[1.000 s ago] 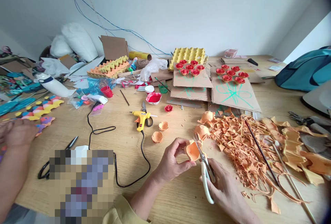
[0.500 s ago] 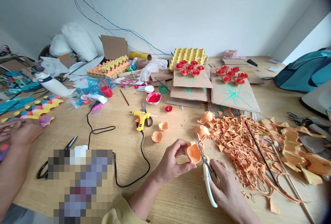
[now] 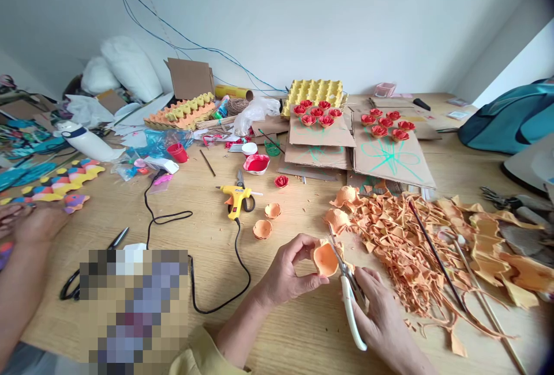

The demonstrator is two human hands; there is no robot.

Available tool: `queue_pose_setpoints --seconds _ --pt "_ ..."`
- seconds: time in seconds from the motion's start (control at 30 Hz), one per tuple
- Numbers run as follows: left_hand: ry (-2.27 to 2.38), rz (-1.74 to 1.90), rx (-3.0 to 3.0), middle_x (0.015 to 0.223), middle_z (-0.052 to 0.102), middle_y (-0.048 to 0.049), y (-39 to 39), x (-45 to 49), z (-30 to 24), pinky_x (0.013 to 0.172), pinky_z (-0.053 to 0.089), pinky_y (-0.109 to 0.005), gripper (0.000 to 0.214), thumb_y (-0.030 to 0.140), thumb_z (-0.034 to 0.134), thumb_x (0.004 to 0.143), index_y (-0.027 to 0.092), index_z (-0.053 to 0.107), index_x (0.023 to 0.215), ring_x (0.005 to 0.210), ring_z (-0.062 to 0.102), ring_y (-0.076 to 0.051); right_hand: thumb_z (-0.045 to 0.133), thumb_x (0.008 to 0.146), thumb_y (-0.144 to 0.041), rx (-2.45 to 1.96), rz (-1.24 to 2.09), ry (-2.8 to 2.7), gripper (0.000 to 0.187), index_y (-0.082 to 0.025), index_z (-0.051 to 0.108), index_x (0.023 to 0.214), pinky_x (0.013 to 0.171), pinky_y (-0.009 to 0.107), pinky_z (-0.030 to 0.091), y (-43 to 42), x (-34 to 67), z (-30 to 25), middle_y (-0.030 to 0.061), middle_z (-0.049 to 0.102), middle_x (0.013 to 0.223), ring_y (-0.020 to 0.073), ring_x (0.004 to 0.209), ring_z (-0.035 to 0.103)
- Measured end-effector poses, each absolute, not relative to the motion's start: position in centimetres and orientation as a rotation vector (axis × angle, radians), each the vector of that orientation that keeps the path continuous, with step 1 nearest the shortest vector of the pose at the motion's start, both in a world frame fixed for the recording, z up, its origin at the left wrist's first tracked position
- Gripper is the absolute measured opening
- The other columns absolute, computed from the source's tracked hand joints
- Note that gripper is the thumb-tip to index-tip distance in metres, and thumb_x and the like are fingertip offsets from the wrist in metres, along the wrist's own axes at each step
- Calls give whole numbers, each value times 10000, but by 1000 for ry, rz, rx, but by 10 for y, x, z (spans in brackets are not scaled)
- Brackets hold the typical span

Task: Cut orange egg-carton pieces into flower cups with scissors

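Observation:
My left hand pinches a small orange egg-carton cup between thumb and fingers, just above the wooden table. My right hand grips white-handled scissors, whose blades reach up along the cup's right edge. Two trimmed orange cups lie on the table to the upper left of my hands. A heap of orange carton scraps spreads to the right.
A yellow glue gun with a black cord lies ahead. Cardboard sheets carry red paper roses. Another person's hand rests at far left near black scissors. A teal bag sits at right.
My hands and the cup have shifted slightly right and down. The scissors have slid a little lower along the cup. The other person's hand at left drew back a bit.

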State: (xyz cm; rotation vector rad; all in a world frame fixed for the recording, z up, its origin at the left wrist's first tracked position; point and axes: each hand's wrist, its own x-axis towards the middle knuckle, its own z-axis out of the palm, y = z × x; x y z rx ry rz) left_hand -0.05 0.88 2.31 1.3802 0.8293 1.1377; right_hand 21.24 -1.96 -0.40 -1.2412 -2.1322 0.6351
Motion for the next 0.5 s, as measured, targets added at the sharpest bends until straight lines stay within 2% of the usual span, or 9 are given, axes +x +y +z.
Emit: queue_pose_setpoints --seconds 0.1,0.2,0.33,0.5 --pt "808 1151 1366 989 623 -51 9 -1 23 913 512 -266 439 271 809 721 151 560 1061 949 626 -164 478 958 -295 -1264 649 -2123 201 -243 432 769 618 308 461 -20 212 -5 -6 534 692 192 674 513" --pt "812 1152 1374 1018 626 -62 9 0 23 941 504 -279 441 263 799 733 147 563 1086 986 628 -178 474 957 -301 -1243 616 -2125 164 -239 453 806 676 332 485 -19 211 -2 9 574 748 202 724 556" --pt "810 1133 1393 1033 628 -73 8 0 24 946 505 -289 464 270 802 729 141 570 1109 991 622 -185 499 934 -312 -1205 541 -2143 131 -241 462 831 748 371 493 -18 211 0 5 552 733 224 770 576" --pt "809 1134 1375 1008 630 -59 9 -1 21 922 510 -276 454 284 797 736 151 564 1103 961 620 -172 491 942 -279 -1230 630 -2145 173 -242 433 783 641 326 460 -21 214 -9 -11 518 695 195 681 516"
